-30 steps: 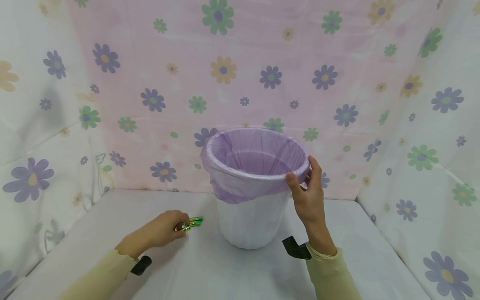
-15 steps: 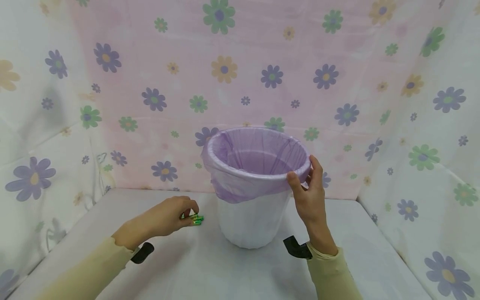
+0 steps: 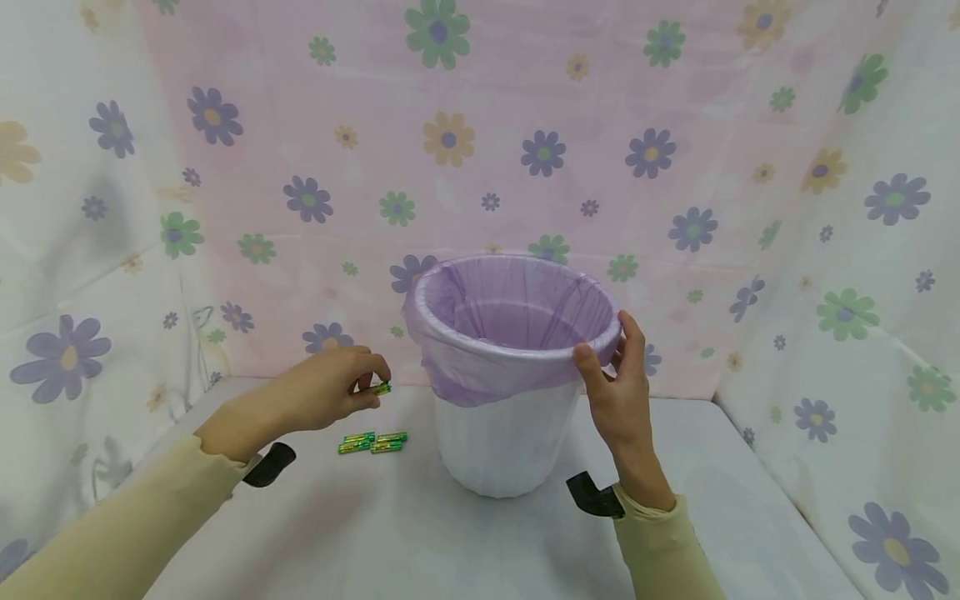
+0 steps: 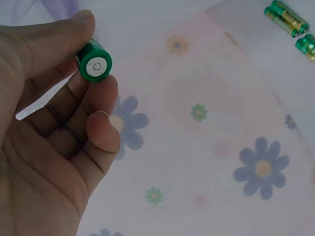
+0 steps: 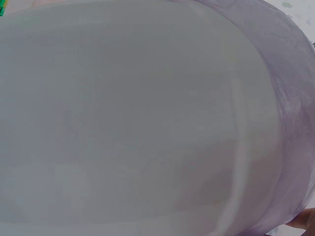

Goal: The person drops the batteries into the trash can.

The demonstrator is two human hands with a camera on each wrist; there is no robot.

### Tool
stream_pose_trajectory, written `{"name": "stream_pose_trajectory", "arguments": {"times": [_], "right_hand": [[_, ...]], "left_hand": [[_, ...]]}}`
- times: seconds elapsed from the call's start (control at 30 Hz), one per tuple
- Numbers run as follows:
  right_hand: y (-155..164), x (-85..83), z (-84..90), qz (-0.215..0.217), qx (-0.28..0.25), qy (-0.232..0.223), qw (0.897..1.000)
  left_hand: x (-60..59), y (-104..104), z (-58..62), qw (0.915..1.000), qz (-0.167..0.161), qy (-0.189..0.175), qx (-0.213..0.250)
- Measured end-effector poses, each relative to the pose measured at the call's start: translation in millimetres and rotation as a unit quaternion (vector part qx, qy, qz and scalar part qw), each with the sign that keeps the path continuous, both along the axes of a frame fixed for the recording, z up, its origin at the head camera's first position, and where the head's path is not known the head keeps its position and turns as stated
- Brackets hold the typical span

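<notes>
My left hand [image 3: 322, 392] pinches a green and gold battery [image 3: 381, 388] above the table, to the left of the bin. In the left wrist view the battery's [image 4: 96, 66] flat silver end faces the camera, between thumb and fingertips. Below that hand, several more batteries [image 3: 386, 447] lie in a small group on the table. A white trash bin [image 3: 502, 442] stands upright, lined with a purple plastic bag [image 3: 480, 383] folded over its rim. My right hand [image 3: 619, 400] grips the bin's right rim through the bag, thumb toward the front. The bin's wall [image 5: 138, 118] fills most of the right wrist view.
The white tabletop [image 3: 420, 550] reaches back to a flower-patterned pink cloth [image 3: 480, 167]. Similar white cloths hang at the left and right sides. A black wrist mount [image 3: 270, 465] sits on the left sleeve, another mount [image 3: 592, 496] on the right.
My left hand has lifted one battery off the group and moved up and away from the table, uncovering the others. My right hand stays on the bin's rim.
</notes>
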State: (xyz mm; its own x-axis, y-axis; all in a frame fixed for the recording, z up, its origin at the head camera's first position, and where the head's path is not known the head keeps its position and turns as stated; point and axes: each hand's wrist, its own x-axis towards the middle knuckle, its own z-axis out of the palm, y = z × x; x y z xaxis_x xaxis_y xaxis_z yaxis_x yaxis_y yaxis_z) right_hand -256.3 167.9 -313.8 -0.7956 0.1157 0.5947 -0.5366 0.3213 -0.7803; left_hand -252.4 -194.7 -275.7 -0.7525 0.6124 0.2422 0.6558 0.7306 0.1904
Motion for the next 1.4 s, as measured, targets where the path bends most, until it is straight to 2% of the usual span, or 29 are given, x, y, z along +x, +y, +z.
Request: {"name": "stream_pose_trajectory", "arguments": {"times": [0.2, 0.4, 0.7, 0.9, 1.07, 1.4], "right_hand": [[-2, 0.5, 0.6, 0.001, 0.002, -0.001, 1.000], [-4, 0.1, 0.1, 0.003, 0.001, 0.002, 1.000], [-6, 0.0, 0.8, 0.007, -0.001, 0.006, 1.000], [-5, 1.2, 0.6, 0.005, 0.001, 0.000, 1.000], [-3, 2.5, 1.2, 0.000, -0.004, 0.000, 1.000], [-4, 3.2, 1.1, 0.002, -0.007, -0.001, 1.000]], "left_hand": [[-3.3, 1, 25.1, 0.9999, 0.008, 0.006, -0.003], [-13.3, 2, 47.9, 0.9997, -0.001, 0.015, 0.020], [-30.7, 7, 77.3, 0.9984, 0.012, 0.015, 0.053], [-40.7, 22, 89.0, 0.9976, 0.019, 0.022, 0.063], [-43.3, 43, 96.9, 0.9976, -0.002, 0.020, 0.066], [-53.4, 76, 99.8, 0.9964, -0.031, 0.016, 0.077]]}}
